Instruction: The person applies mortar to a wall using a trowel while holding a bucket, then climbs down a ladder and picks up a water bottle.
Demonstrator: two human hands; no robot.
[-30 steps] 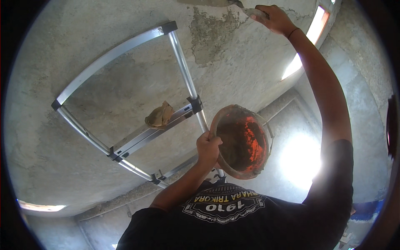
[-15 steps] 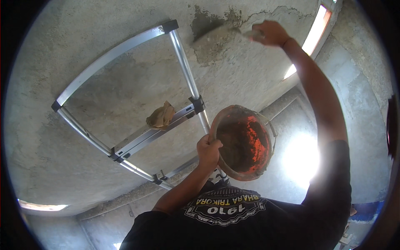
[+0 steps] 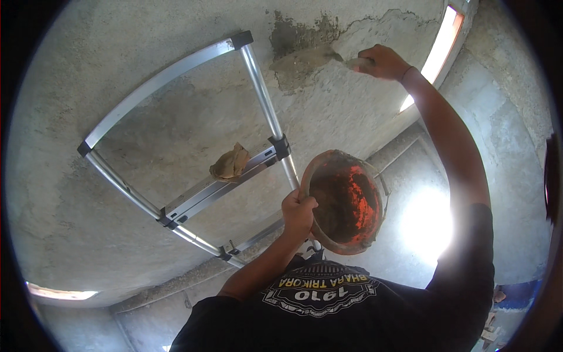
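My left hand point(image 3: 299, 214) is closed round the left rim of a bucket point(image 3: 316, 226), the thumb lying over the edge. The bucket is tilted with its mouth facing me. Its inside is coated with grey-brown mortar, and orange shows through on the right. Up at the wall, my right hand point(image 3: 381, 63) grips the handle of a trowel point(image 3: 311, 58). The blade points left and lies over the lower part of a dark damp patch point(image 3: 287, 34) on the plaster. I cannot tell whether the blade touches the wall.
An aluminium ladder point(image 3: 263, 94) stands against the rough grey wall point(image 3: 164, 129), to the left of the bucket. On one rung rests a crumpled brown piece point(image 3: 230, 163), perhaps paper. A crack point(image 3: 381, 20) runs right from the patch towards a narrow bright opening point(image 3: 440, 50).
My right hand and the trowel have come down a little along the wall, baring more of the dark patch. The left hand still holds the bucket, almost unmoved.
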